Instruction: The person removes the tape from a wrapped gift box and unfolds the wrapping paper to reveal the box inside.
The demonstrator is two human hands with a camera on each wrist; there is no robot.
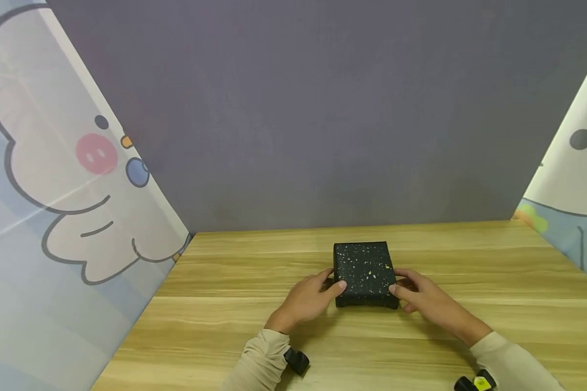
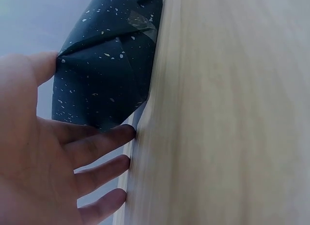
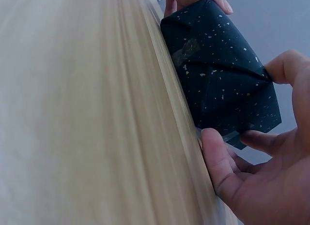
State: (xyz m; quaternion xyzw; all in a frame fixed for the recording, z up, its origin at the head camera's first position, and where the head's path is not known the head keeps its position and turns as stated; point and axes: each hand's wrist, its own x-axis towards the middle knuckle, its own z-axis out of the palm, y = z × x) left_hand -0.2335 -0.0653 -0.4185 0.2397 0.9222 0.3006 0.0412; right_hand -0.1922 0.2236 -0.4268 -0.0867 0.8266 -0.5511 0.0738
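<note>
A flat square box wrapped in black paper with pale specks (image 1: 364, 271) lies on the wooden table between both hands. My left hand (image 1: 309, 298) holds its left side, the thumb on the upper edge and the index finger farther back along the side. Opposite it, my right hand (image 1: 428, 298) grips the right side in much the same way, thumb on the edge near the front. Folded paper and a strip of clear tape (image 2: 141, 22) show on the near face of the wrapped box in the left wrist view; the right wrist view shows clear tape (image 3: 186, 52) too.
The light wood-grain table (image 1: 215, 326) runs back to a grey upright panel (image 1: 323, 119). Cartoon-printed sheets stand at the left (image 1: 54, 179) and the right (image 1: 577, 179). Each wrist wears a small black camera, the left one (image 1: 297, 361) near the table.
</note>
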